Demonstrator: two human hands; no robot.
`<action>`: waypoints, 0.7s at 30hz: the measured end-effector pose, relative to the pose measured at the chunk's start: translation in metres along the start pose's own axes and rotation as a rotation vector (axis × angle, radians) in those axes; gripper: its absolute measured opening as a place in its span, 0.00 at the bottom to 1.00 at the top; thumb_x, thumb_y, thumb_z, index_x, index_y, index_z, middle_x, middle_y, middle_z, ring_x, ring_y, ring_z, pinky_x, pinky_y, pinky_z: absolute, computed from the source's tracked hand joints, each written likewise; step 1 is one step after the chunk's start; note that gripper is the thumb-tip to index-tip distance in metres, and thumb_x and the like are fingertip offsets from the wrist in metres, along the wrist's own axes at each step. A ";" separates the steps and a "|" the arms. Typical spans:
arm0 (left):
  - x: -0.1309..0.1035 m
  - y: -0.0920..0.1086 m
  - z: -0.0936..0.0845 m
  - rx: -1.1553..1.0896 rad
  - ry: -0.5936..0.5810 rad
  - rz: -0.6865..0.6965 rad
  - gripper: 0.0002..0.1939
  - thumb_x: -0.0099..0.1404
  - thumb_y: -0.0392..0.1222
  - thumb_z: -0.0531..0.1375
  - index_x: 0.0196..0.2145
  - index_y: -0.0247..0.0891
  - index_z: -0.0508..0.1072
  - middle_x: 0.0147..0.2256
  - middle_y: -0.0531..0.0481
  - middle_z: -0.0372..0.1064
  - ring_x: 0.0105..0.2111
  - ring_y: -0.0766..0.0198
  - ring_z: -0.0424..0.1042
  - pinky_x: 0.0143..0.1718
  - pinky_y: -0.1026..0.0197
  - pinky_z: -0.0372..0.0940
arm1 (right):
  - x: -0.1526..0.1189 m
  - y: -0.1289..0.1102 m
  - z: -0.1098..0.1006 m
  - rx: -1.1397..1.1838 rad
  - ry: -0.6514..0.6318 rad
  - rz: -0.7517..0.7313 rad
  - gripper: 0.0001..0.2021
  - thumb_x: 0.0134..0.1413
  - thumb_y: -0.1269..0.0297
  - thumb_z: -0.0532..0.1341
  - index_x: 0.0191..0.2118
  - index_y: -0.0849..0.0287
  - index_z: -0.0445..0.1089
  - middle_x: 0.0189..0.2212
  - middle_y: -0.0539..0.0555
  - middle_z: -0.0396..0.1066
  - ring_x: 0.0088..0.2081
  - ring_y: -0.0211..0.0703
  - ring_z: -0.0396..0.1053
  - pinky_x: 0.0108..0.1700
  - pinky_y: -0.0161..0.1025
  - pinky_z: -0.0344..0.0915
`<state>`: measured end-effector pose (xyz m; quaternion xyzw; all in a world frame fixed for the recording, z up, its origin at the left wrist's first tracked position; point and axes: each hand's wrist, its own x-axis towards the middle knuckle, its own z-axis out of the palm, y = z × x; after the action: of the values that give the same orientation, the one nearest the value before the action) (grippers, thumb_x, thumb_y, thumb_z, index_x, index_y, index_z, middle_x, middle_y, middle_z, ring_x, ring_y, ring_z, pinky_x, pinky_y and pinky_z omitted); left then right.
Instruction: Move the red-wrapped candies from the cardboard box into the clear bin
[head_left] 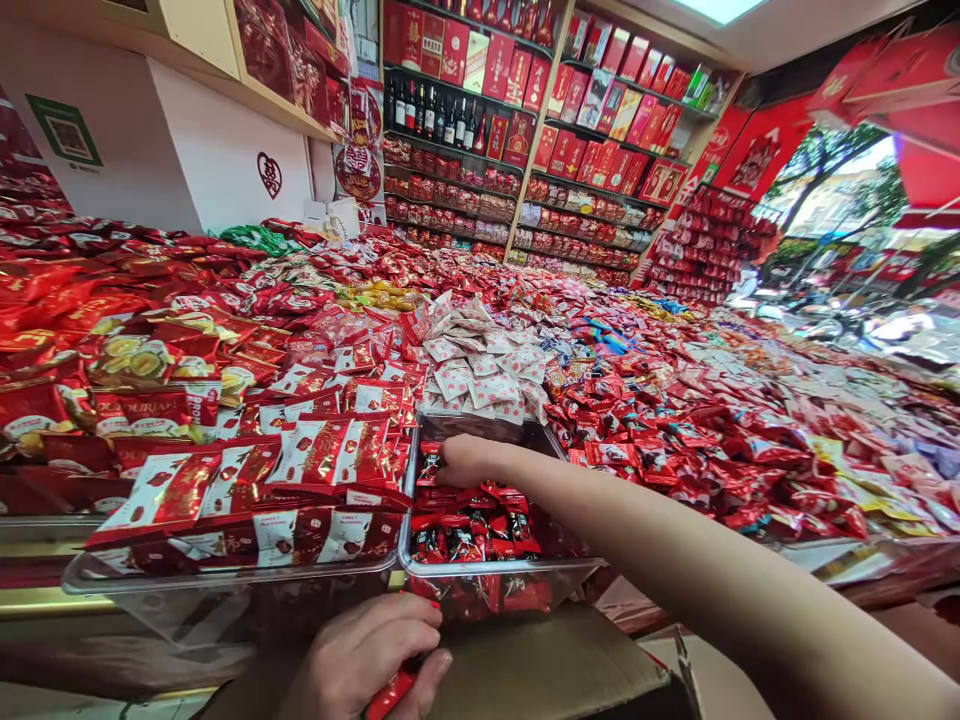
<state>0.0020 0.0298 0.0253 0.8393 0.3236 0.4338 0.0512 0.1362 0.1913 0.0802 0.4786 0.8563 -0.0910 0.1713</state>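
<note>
Red candies [391, 692] in left hand [379, 648]

R hand [466, 461] is in the ctr tray [502, 569], among sm. candies [469, 542]; L hand [375, 650], w/ a wrapped candy [391, 692], is in front, nr a cardboard box [547, 665]. Side tray [240, 577] w/ pkts [232, 483] sits just L, loose candies [705, 470] R, sachets [487, 370] directly behind. Shelves [550, 100] w/ bottles [429, 114] & gift boxes [498, 68] stand at the back.

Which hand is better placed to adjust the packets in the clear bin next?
Probably the right hand: it is inside the clear bin, at the red-and-black packets. The left hand is outside it, holding at least one red packet.
</note>
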 end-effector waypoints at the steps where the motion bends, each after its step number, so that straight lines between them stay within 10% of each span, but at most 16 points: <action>1: 0.000 0.000 0.000 -0.001 0.000 0.001 0.10 0.53 0.30 0.60 0.34 0.39 0.68 0.31 0.50 0.75 0.32 0.65 0.75 0.34 0.69 0.70 | 0.000 0.001 0.001 0.000 -0.007 -0.003 0.16 0.49 0.63 0.55 0.37 0.69 0.72 0.36 0.65 0.73 0.37 0.51 0.70 0.32 0.37 0.64; 21: -0.001 0.002 0.001 0.019 -0.013 0.013 0.10 0.53 0.30 0.60 0.33 0.39 0.67 0.30 0.53 0.75 0.32 0.68 0.74 0.36 0.70 0.68 | -0.009 0.002 0.023 -0.110 0.392 -0.218 0.21 0.42 0.55 0.60 0.42 0.63 0.64 0.38 0.60 0.67 0.33 0.50 0.70 0.29 0.42 0.68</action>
<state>0.0029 0.0284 0.0251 0.8445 0.3221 0.4257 0.0423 0.1467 0.1780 0.0618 0.3817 0.9236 0.0326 0.0165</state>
